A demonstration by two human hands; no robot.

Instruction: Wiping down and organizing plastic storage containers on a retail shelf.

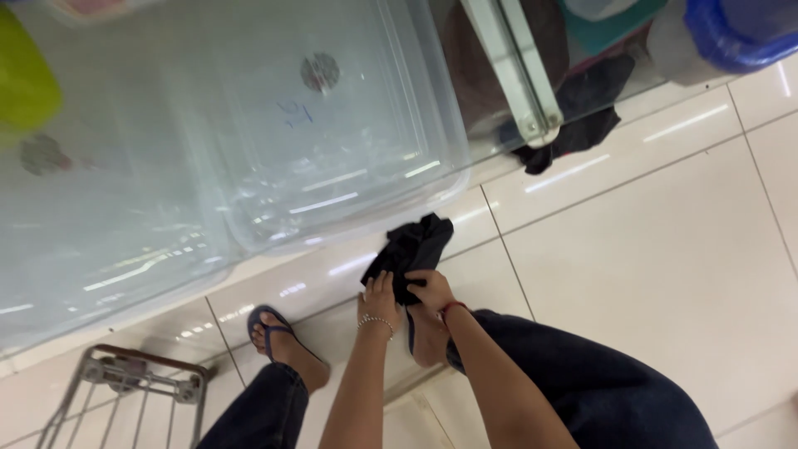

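Left hand: the left hand was closed on the near edge of a black cloth, fingers curled over the fabric; a beaded bracelet sat on its wrist.
Right hand: the right hand gripped the same cloth just beside the left, the two hands touching; a red band circled its wrist.
Black cloth: bunched, held above the glossy cream floor tiles, extending away from both hands.
Containers: beyond the hands stood large clear plastic storage bins.
Labels: one round grey sticker on the nearer bin, well beyond the hands; a second round grey sticker far to the left.
Other fabric: a dark garment lay beyond and right of the hands, under a pale metal post.
Blue tub: a blue-rimmed tub stood far right.
Trolley: a grey wire frame was left of the left forearm.
Feet: blue flip-flops below the hands.
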